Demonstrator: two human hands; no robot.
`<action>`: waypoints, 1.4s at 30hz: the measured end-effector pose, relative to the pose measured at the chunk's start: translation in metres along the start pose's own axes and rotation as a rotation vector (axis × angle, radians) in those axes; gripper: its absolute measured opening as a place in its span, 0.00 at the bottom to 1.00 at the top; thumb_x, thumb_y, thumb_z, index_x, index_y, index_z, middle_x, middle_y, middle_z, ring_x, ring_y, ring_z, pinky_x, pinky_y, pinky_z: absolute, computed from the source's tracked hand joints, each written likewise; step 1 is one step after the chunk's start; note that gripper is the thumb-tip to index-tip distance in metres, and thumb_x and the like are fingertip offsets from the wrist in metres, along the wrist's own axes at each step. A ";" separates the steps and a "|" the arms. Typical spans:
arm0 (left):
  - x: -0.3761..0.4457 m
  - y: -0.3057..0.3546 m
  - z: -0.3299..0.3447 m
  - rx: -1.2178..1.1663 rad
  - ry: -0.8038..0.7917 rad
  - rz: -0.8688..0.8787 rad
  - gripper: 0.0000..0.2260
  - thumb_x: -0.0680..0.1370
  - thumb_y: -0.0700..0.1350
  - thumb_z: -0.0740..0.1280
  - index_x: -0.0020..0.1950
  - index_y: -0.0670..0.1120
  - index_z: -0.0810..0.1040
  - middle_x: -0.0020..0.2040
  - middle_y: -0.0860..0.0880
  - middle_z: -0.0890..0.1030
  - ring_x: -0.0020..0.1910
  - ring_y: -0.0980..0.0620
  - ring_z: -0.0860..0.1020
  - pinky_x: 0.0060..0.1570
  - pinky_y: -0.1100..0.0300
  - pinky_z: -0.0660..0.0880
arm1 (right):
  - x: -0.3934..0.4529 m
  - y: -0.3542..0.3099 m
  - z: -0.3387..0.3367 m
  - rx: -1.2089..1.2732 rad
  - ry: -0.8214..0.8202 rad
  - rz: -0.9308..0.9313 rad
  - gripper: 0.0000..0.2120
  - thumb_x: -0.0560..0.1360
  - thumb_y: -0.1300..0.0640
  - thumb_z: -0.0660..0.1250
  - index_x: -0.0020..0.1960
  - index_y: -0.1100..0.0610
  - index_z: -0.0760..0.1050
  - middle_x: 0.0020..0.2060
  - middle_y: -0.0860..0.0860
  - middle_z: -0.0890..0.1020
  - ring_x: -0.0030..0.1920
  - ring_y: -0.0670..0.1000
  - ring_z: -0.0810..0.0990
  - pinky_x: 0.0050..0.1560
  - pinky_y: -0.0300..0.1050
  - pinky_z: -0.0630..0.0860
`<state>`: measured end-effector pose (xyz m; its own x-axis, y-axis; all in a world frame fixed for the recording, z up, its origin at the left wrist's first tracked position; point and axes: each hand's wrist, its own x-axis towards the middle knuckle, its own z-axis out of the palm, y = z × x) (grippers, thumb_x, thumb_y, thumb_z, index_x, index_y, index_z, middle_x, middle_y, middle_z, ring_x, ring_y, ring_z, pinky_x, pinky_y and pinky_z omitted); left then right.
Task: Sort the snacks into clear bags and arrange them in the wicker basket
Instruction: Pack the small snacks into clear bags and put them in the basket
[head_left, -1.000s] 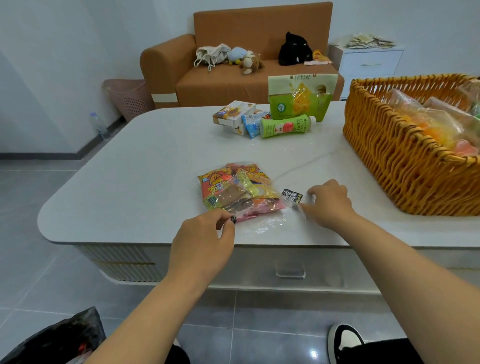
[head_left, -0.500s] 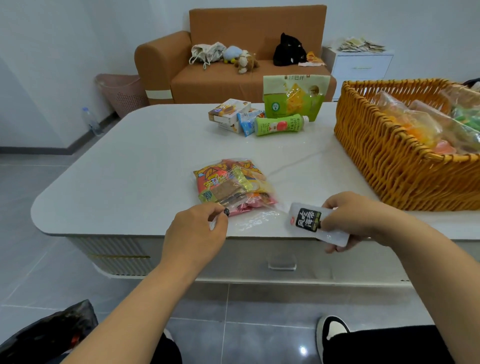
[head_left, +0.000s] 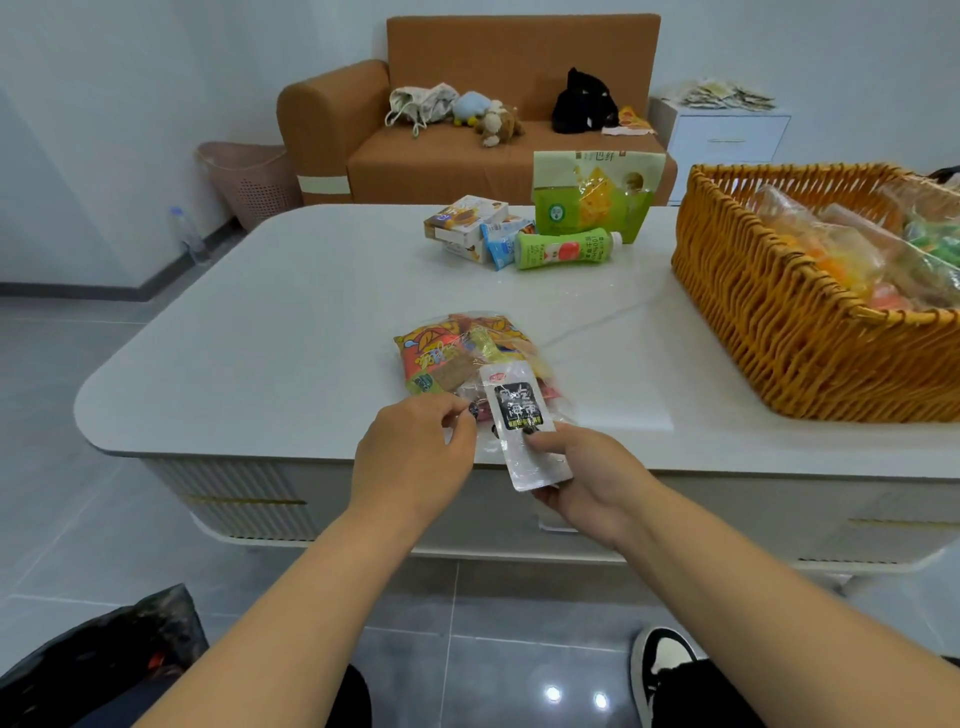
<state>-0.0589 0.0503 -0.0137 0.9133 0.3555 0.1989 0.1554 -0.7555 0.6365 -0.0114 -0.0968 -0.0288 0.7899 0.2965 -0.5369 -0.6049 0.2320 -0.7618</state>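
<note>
A clear bag (head_left: 470, 358) stuffed with colourful snack packets lies near the front edge of the white table (head_left: 291, 312). My left hand (head_left: 413, 457) pinches the bag's open near edge. My right hand (head_left: 582, 478) grips a white snack packet with a black label (head_left: 522, 415), holding it upright at the bag's mouth. The wicker basket (head_left: 789, 322) stands at the right of the table with several filled clear bags inside it.
At the back of the table lie a green bottle (head_left: 566, 250), a green snack pouch (head_left: 597, 195), a small box (head_left: 465, 218) and a blue packet (head_left: 501, 243). Behind stands an orange sofa (head_left: 467, 145). A black bag (head_left: 98, 660) sits on the floor at my left.
My right hand picked the white packet up from beside the bag, lifted it off the table and brought it left to the bag's mouth. My left hand stayed on the bag's edge.
</note>
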 end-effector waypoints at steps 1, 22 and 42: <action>0.000 0.000 0.000 0.003 0.006 0.000 0.08 0.79 0.47 0.64 0.49 0.52 0.83 0.48 0.54 0.84 0.47 0.50 0.79 0.45 0.58 0.74 | 0.004 0.000 0.003 0.018 0.021 0.026 0.12 0.76 0.68 0.61 0.57 0.60 0.76 0.45 0.55 0.83 0.42 0.51 0.80 0.41 0.45 0.75; -0.003 -0.016 -0.007 0.040 0.040 0.091 0.07 0.78 0.47 0.65 0.49 0.50 0.84 0.47 0.53 0.84 0.46 0.50 0.80 0.46 0.54 0.77 | 0.031 0.004 0.019 0.106 0.159 -0.210 0.06 0.74 0.75 0.64 0.49 0.69 0.77 0.42 0.62 0.83 0.33 0.52 0.85 0.33 0.36 0.80; -0.006 -0.014 0.001 0.030 -0.021 0.101 0.08 0.79 0.48 0.65 0.50 0.51 0.84 0.48 0.54 0.85 0.47 0.53 0.80 0.48 0.54 0.78 | 0.051 -0.012 0.009 0.117 0.479 -0.205 0.08 0.75 0.69 0.65 0.39 0.63 0.78 0.24 0.53 0.80 0.21 0.46 0.78 0.20 0.34 0.72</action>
<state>-0.0664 0.0583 -0.0242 0.9326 0.2653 0.2446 0.0733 -0.8030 0.5914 0.0350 -0.0760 -0.0441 0.8341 -0.2155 -0.5078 -0.4193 0.3504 -0.8375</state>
